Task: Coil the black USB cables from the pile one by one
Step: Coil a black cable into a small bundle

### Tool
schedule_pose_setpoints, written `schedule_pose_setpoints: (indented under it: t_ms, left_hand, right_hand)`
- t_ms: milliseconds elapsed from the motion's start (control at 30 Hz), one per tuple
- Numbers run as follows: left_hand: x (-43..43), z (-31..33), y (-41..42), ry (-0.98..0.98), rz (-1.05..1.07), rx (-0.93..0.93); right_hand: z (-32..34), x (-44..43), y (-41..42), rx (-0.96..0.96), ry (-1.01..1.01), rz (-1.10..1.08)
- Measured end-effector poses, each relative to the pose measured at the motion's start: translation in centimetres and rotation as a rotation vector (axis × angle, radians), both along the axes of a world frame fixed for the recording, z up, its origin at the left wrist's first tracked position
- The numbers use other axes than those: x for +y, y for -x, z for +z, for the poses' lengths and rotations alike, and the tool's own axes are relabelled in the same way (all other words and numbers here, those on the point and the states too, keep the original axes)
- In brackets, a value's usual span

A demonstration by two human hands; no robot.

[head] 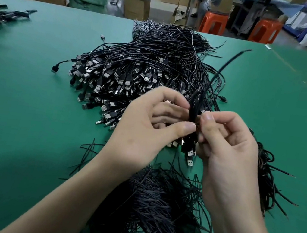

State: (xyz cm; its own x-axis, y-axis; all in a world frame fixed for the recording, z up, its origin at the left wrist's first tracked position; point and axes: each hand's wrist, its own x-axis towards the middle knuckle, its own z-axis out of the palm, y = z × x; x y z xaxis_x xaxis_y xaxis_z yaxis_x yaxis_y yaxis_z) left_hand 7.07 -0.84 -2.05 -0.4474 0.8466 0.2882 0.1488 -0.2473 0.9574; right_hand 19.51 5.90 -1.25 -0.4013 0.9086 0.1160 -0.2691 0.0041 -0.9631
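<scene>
Fingers (187,126) tight around bundled cable (194,108)

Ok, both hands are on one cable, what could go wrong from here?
The folded cable is only pinched between the left hand and the right hand, so its loops could spring open.
Its free tail sticks up uncoiled and may slip out.
The hands work right above the pile, where loose plugs could snag.
</scene>
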Motion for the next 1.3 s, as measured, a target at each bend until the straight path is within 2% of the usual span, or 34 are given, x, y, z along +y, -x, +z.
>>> schedule_pose_setpoints:
  t_ms: [67, 200, 267, 467, 667, 933, 1033, 1233, 1300]
  left_hand:
    - [0.0, 0.0, -0.1, -0.016, 0.047, 0.056]
    - [-0.1, 0.1, -0.4, -0.114, 0.188, 0.591]
    - [-0.2, 0.0, -0.5, -0.151, 0.209, 0.726]
    - [-1.0, 1.4, 1.2, 0.036, -0.069, 0.311]
    - [-1.0, 1.7, 1.4, 0.150, -0.208, -0.002]
    - [0.0, -0.1, 1.1, 0.159, -0.129, -0.242]
    - [-0.1, 0.1, 1.0, 0.147, -0.128, -0.095]
    - [-0.5, 0.6, 1.1, 0.047, 0.084, 0.540]
    - [-0.5, 0.5, 1.3, 0.045, 0.113, 0.587]
  right_hand:
    - [0.0, 0.0, 0.0, 0.029, 0.047, 0.021]
    - [-0.1, 0.1, 0.0, 0.100, 0.221, 0.059]
    - [-0.1, 0.1, 0.1, 0.125, 0.273, 0.058]
    - [-0.1, -0.3, 0.1, 0.089, 0.187, 0.055]
    - [-0.4, -0.2, 0.3, 0.091, 0.148, 0.031]
    - [-0.4, 0.1, 0.5, 0.071, 0.129, 0.047]
    - [-0.4, 0.0, 0.4, 0.085, 0.215, 0.093]
    - [-0.2, 0.2, 0.3, 0.139, 0.431, 0.166]
    - [-0.2, 0.1, 0.3, 0.122, 0.449, 0.182]
